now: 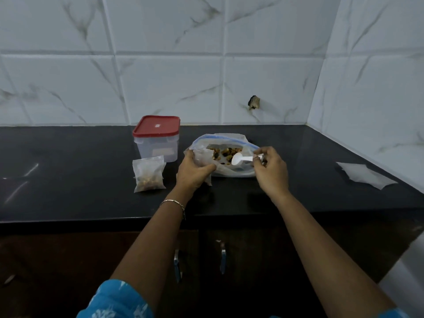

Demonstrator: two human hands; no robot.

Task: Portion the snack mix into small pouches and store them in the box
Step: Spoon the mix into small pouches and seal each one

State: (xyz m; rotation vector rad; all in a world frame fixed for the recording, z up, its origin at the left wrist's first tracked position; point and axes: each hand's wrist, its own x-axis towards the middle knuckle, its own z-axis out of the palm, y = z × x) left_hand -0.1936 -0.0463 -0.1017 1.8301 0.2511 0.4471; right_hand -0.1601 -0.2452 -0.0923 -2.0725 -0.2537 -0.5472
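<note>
A large clear zip bag (231,171) of brown snack mix (223,152) lies open on the black counter. My left hand (193,172) grips a small clear pouch (203,157) at the bag's left edge. My right hand (270,171) pinches the handle of a white plastic spoon (239,159), whose bowl hovers over the bag's mouth. A filled small pouch (149,174) rests to the left. Behind it stands a clear box (157,145) with its red lid (156,125) on.
Empty pouches (364,175) lie flat at the counter's right, near the tiled side wall. The black counter (68,175) ends at a front edge above dark cabinet doors with two handles (222,258). A tiled back wall stands behind the box.
</note>
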